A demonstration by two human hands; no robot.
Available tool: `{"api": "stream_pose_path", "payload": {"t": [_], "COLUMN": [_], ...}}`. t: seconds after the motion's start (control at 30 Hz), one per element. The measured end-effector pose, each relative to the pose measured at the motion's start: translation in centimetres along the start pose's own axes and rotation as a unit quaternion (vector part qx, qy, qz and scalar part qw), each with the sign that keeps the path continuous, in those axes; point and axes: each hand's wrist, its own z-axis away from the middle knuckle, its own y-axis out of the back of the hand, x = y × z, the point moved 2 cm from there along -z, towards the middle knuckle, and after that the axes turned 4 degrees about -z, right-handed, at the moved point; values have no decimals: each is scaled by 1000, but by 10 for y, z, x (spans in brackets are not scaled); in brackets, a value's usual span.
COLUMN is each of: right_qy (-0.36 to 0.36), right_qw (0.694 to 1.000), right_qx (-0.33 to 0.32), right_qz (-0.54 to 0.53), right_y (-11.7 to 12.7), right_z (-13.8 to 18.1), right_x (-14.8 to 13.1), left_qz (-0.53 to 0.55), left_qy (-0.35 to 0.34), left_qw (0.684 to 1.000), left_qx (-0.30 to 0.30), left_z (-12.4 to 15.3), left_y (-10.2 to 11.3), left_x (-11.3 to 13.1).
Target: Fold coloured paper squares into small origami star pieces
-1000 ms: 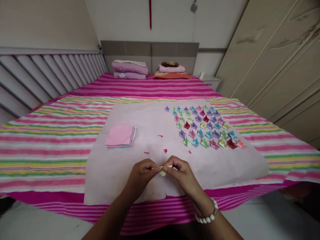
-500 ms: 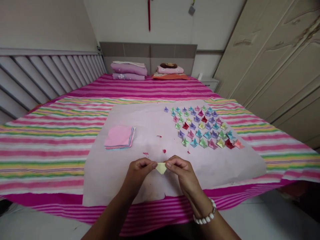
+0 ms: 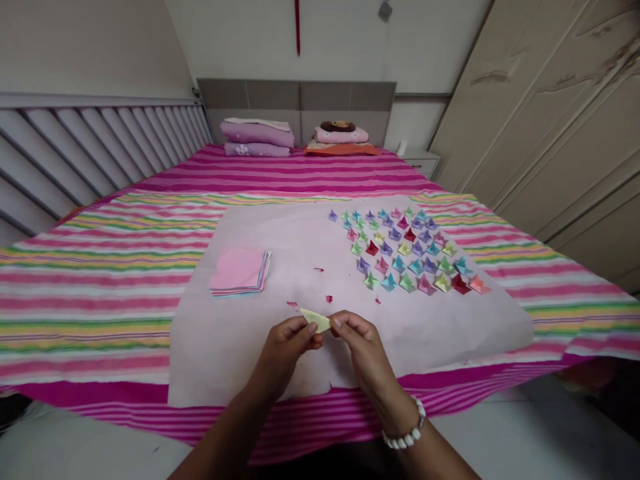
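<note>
- Head view, hands: the left hand (image 3: 286,343) and the right hand (image 3: 361,343) meet low in the middle of the picture, over the near edge of the pale paper sheet (image 3: 235,347) that is spread on the striped bedcover (image 3: 90,280). Both are closed in a pinch on one small folded yellow paper piece (image 3: 316,320).
- Head view, the held piece: it sits between the two sets of fingertips, raised off the sheet. Its long axis runs from about 10 o'clock, where a free point juts out past the left thumb, down to 4 o'clock, where it ends at the right fingertips. From the left fingers the piece lies toward 1 o'clock; from the right fingers, toward 10 o'clock. Neither hand is clearly nearer; each grips one end.
- Head view, surroundings: a stack of square papers (image 3: 240,272) lies at 10 o'clock from the hands, well apart. Rows of finished folded pieces (image 3: 407,250) lie at 1 o'clock, also well apart. Small red paper scraps (image 3: 329,299) lie just beyond the fingertips at 12 o'clock. A white bead bracelet (image 3: 405,437) circles the right wrist.
</note>
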Motion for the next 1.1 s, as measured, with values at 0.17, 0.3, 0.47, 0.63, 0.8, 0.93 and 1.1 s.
{"api": "stream_pose_path", "payload": {"t": [0.17, 0.3, 0.47, 0.63, 0.8, 0.93, 1.1], "right_qy": [-61, -84, -97, -76, -53, -14, 118], "right_qw": [997, 995, 992, 993, 994, 996, 970], "right_qx": [-41, -54, -72, -94, -94, -32, 28], "right_qz": [-14, -19, -17, -11, 28, 84, 212], "right_y": [0, 0, 1, 1, -1, 0, -5], "right_z": [-1, -2, -2, -4, -7, -9, -3], "right_x": [-3, -2, -1, -2, -2, 0, -1], "left_qz": [-35, -82, -82, -75, -117, -179, -284], "left_qy": [-8, -9, -2, 3, -6, -78, -126], "left_qw": [999, 996, 996, 997, 993, 978, 945], "left_qx": [-8, -19, -20, -21, -11, 77, 100], "left_z": [0, 1, -1, -1, -3, -1, 9], "left_y": [10, 14, 15, 13, 13, 12, -3], "left_x": [10, 13, 9, 8, 7, 8, 13]}}
